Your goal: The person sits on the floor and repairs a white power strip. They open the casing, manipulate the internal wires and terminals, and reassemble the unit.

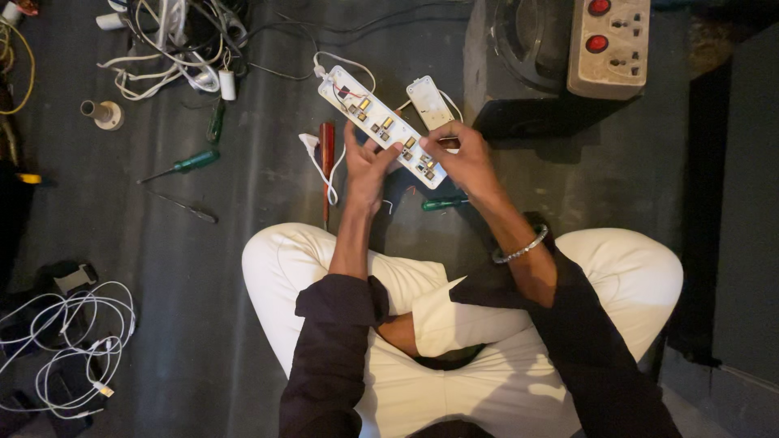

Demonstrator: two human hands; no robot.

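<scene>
Strip [381, 126], the opened white power strip, sits in the middle of the head view, a bit above the centre. It is held up over the dark floor [243, 268], in front of the person's crossed legs.

It looks light, since two hands hold it with ease. The shell looks like stiff plastic, so it should not bend. Inside are small brass bits and thin red and black wires. Those look easy to break or pull loose. The best place to hold it seems to be the long plain edges, not the metal bits.

Its long side runs on a slant, from upper left down to lower right. The end with the white cord points to the upper left. The open side faces up at the camera.

The left hand [367, 166] is curled under the lower end, with its fingers touching the near edge. The right hand [461, 154] pinches the lower right end, with its fingertips close to the brass bits.

A white cover [428, 101] lies just behind the strip. A red screwdriver [326, 158] lies on the floor by the left hand. A small green screwdriver [442, 203] lies under the right wrist. Another green screwdriver [185, 165] lies well off to the left.
</scene>
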